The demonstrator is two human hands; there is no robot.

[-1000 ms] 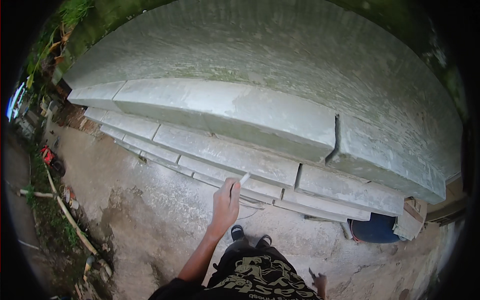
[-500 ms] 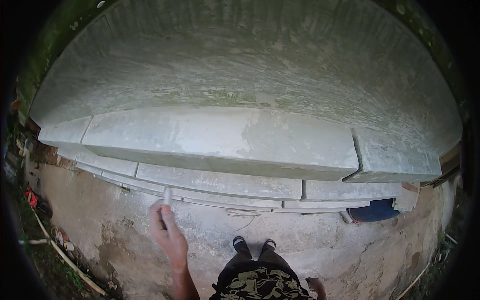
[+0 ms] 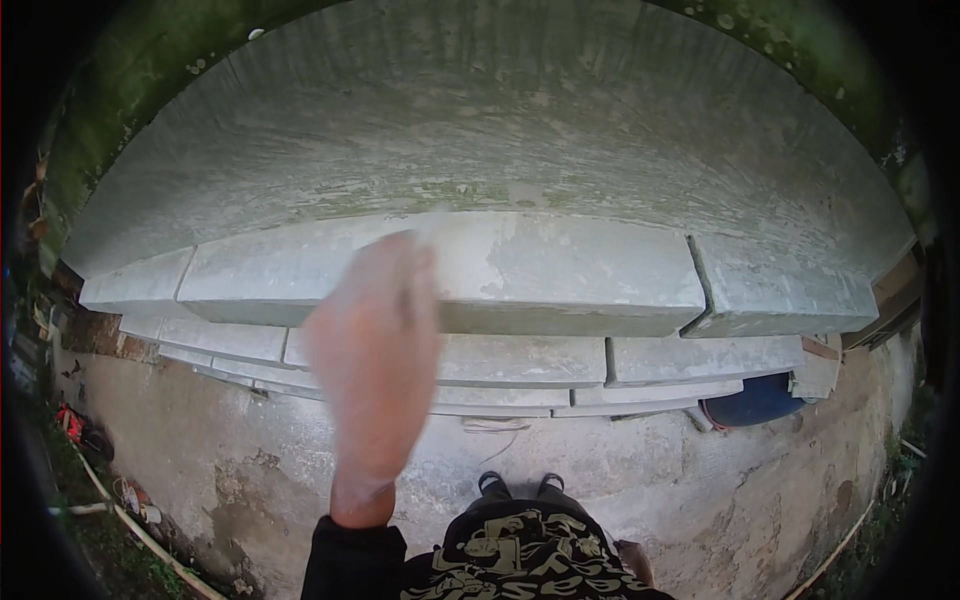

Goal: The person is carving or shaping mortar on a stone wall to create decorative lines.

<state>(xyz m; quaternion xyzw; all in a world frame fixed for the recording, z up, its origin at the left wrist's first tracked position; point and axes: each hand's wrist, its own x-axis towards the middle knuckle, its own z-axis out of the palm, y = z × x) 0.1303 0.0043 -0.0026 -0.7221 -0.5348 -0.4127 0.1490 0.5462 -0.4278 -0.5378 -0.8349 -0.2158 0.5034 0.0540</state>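
Note:
My left hand point(image 3: 375, 360) is raised in front of the pale grey block courses and blurred by motion. Its fingers are closed on a short white stick point(image 3: 434, 222), perhaps chalk, whose smeared tip shows above the fingertips. Behind the hand lies a long pale block point(image 3: 590, 260) on the top course, and above that rises a broad grey-green slab-like surface point(image 3: 480, 110). Whether the stick touches either one I cannot tell. Low beside my body is my right hand point(image 3: 632, 560), mostly hidden by my dark printed shirt, so its fingers do not show clearly.
Lower block courses point(image 3: 520, 358) step down to a worn concrete floor point(image 3: 650, 480). A dark blue rounded container point(image 3: 755, 402) stands at the right, near a pale board point(image 3: 818, 372). At far left lie a red object point(image 3: 70, 425) and a long pole point(image 3: 150, 540).
My left hand has risen from low over the floor up to the top block course, carrying the white stick. My right hand has shifted slightly and shows less. The view has tilted a little.

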